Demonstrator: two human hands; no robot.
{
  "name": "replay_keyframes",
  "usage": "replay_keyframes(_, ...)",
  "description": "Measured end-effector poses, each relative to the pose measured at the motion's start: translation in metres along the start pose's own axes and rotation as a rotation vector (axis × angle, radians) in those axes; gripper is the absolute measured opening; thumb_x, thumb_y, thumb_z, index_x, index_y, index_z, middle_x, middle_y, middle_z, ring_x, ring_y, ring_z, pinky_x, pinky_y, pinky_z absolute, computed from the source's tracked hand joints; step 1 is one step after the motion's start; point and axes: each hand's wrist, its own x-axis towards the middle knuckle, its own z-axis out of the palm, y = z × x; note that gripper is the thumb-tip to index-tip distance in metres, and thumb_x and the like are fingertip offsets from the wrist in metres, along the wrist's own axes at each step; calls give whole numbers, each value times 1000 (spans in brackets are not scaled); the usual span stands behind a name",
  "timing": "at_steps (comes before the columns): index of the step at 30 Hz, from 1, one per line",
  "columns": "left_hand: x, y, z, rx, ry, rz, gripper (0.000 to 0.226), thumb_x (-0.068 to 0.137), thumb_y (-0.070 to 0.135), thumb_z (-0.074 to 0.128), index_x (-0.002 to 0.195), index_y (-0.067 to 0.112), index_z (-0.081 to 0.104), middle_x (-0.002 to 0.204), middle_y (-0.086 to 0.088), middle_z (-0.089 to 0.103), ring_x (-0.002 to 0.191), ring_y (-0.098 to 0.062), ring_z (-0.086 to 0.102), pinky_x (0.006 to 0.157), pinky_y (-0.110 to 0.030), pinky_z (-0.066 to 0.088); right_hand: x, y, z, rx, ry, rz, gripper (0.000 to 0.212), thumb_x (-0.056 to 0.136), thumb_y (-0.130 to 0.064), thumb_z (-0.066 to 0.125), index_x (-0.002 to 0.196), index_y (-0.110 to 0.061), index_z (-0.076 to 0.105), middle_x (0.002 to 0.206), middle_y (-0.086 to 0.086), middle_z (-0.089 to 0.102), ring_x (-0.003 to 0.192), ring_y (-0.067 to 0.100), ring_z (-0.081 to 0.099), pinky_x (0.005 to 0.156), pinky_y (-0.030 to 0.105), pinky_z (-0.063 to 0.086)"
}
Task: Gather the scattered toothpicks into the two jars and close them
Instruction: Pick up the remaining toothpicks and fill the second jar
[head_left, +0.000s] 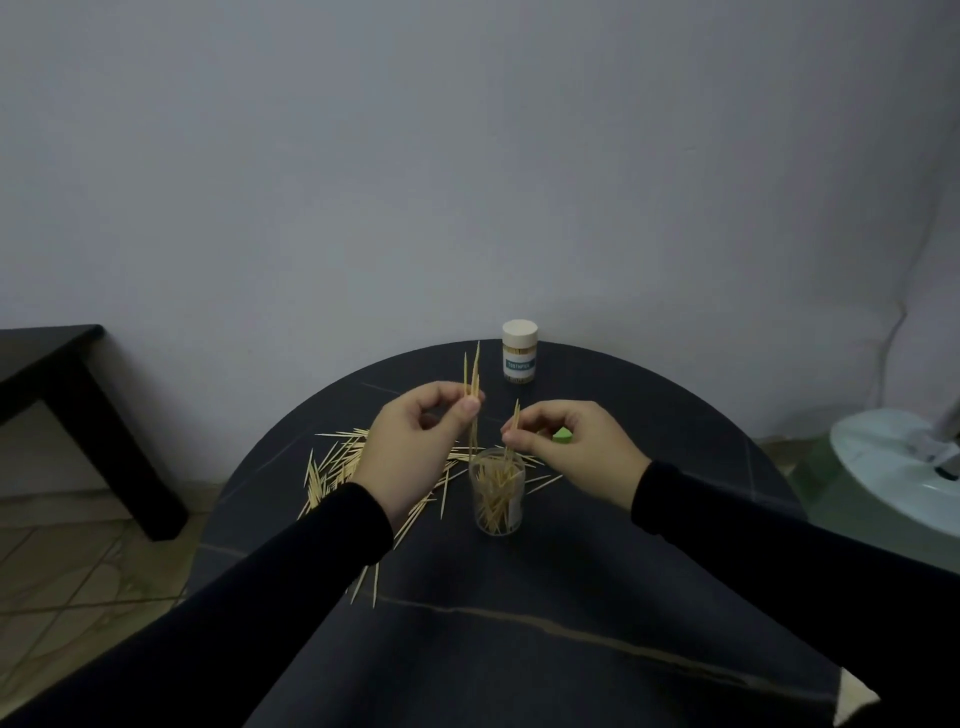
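Toothpick jar (519, 353), capped and upright, bears a "TOOTHPICK" label.

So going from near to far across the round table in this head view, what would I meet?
Stray toothpicks near the front edge → open clear jar holding toothpicks → the two hands, left and right, each pinching toothpicks → closed labelled jar at the far edge.

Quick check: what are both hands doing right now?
Left hand: pinches a few toothpicks, upright.
Right hand: pinches toothpicks above the open jar.
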Motion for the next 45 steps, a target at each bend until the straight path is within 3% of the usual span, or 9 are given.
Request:
replay_keyframes(4, 0, 5, 1, -63, 8, 17, 13, 92, 22, 60, 92, 32, 69, 94, 7, 70, 88, -3, 61, 73, -13, 47, -1, 2, 0, -41, -29, -18, 7, 86, -30, 68, 87, -37, 69, 88, -7, 70, 88, 18, 61, 81, 33, 53)
replay_keyframes(10, -2, -5, 7, -142, -24, -40, 12, 93, 18, 59, 95, 24, 69, 79, 16, 67, 62, 10, 53, 54, -6, 40, 1, 9, 3, -103, -55, -7, 6, 85, -35, 69, 87, -41, 68, 87, -9, 69, 85, 17, 60, 81, 39, 54)
replay_keyframes(15, -6, -21, 12, -88, -93, -81, 12, 91, 15, 62, 93, 23, 71, 92, 3, 73, 90, -6, 66, 82, -22, 50, 1, 13, 4, -128, -53, -16, 4, 83, -41, 69, 87, -42, 68, 85, -11, 69, 82, 17, 60, 80, 40, 54)
replay_keyframes(19, -8, -25, 13, 4, -107, -67, 8, 88, 17, 67, 92, 19, 73, 89, 3, 72, 79, 1, 62, 77, -22, 49, 2, 14, -1, -130, -36, -33, 6, 83, -40, 69, 86, -45, 67, 84, -12, 68, 83, 18, 60, 80, 40, 54)
replay_keyframes(24, -7, -28, 10, 52, -83, -131, 6, 80, 23, 75, 85, 26, 76, 103, 1, 67, 99, -9, 61, 93, -30, 47, 2, 19, -4, -171, -38, -41, 8, 83, -45, 66, 88, -51, 64, 85, -24, 65, 82, 13, 58, 86, 40, 48)
replay_keyframes(30, -9, -32, 9, 65, -169, -185, 6, 82, 23, 74, 87, 25, 76, 103, 4, 68, 101, -11, 62, 92, -31, 48, 0, 18, -7, -412, -152, -9, 47, 75, -58, 70, 119, -47, 56, 100, -24, 57, 96, 8, 49, 101, 36, 31)
replay_keyframes(35, -10, -27, 10, 115, -162, -77, 19, 86, 18, 67, 87, 37, 69, 105, 7, 64, 86, 2, 54, 67, -6, 39, 0, 23, -2, -443, -173, 2, 56, 71, -65, 69, 122, -42, 59, 113, -20, 62, 107, 5, 48, 100, 31, 25)
replay_keyframes(41, -6, -27, 8, 312, -279, 94, 46, 90, 26, 52, 135, 35, 46, 129, 20, 50, 116, 1, 37, 91, -14, 31, 0, 24, 0, -389, -198, -9, 52, 74, -61, 69, 121, -42, 58, 111, -21, 61, 102, 4, 50, 99, 32, 26)
replay_keyframes(45, -1, -26, 7, 517, -315, 209, 49, 85, 45, 42, 133, 41, 49, 122, 18, 55, 113, 0, 39, 96, -29, 37, 0, 27, 3, -360, -173, -33, 37, 74, -59, 71, 106, -43, 62, 104, -21, 62, 99, 6, 53, 99, 33, 26)
